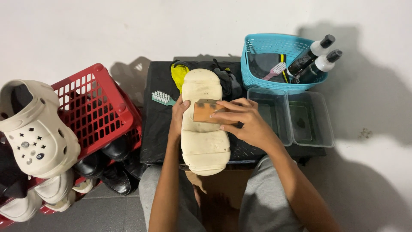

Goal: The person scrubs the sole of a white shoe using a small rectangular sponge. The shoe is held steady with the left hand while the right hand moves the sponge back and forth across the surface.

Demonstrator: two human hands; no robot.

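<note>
White wall backs a black-covered surface (159,129). At left, a red plastic crate (96,109) holds black shoes (a cream clog (36,129) sits on top). The left hand (178,116) grips an upturned cream rubber clog sole (204,141); the right hand (244,120) presses a brown rectangular block (205,111) on it. A teal basket (268,83) holds two spray bottles (315,62).

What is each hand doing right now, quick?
Left hand: closed on the edge of the cream clog, sole up.
Right hand: closed on a brown block, pressed on that sole.
</note>
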